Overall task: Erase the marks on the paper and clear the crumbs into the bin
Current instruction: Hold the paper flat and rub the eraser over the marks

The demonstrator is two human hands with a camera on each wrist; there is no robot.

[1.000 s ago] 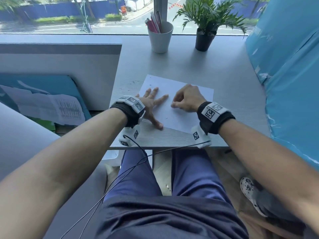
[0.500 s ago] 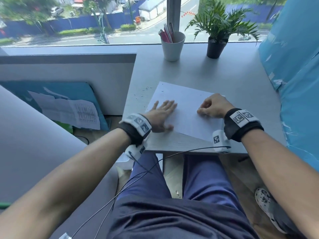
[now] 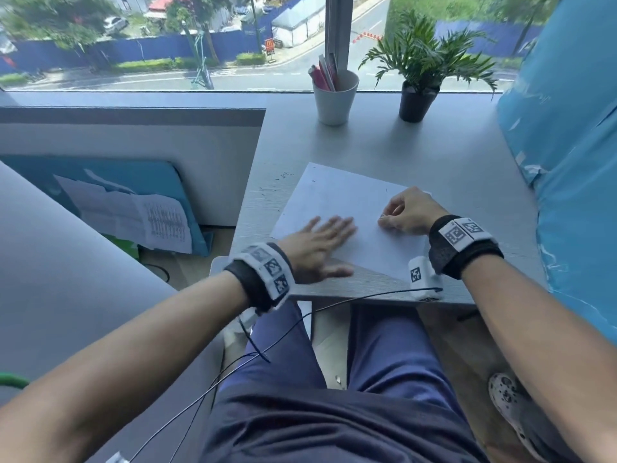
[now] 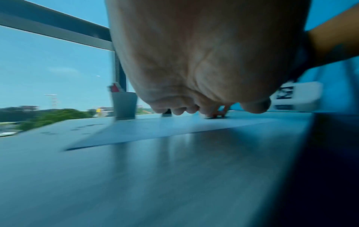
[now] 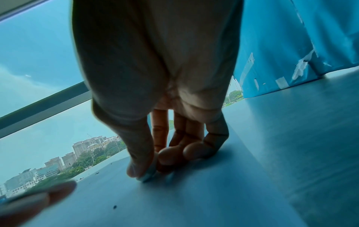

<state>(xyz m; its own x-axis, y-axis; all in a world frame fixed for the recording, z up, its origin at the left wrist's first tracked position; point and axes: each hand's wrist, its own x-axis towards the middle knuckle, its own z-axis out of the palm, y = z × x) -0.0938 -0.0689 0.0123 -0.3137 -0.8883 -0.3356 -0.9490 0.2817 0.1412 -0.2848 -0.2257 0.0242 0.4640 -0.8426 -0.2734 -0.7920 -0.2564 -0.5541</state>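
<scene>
A white sheet of paper [image 3: 337, 198] lies skewed on the grey desk [image 3: 384, 145]. My left hand [image 3: 320, 245] lies flat with straight fingers on the sheet's near left part, pressing it down. My right hand [image 3: 405, 212] is curled over the sheet's right side and pinches a small pale eraser [image 5: 147, 176] between thumb and fingers, its tip on the paper. Dark crumbs [image 3: 277, 185] dot the desk left of the sheet, and a few specks [image 5: 115, 207] lie on the paper. No bin shows in any view.
A white cup of pens [image 3: 334, 95] and a potted plant [image 3: 420, 78] stand at the desk's far edge by the window. A blue plastic-wrapped panel [image 3: 574, 162] borders the right side. A grey partition [image 3: 133, 162] stands left of the desk, with papers on the floor below.
My left hand's fingers closed together from a spread and slid nearer the desk's front edge. My right hand moved right along the paper. The head camera tilted up.
</scene>
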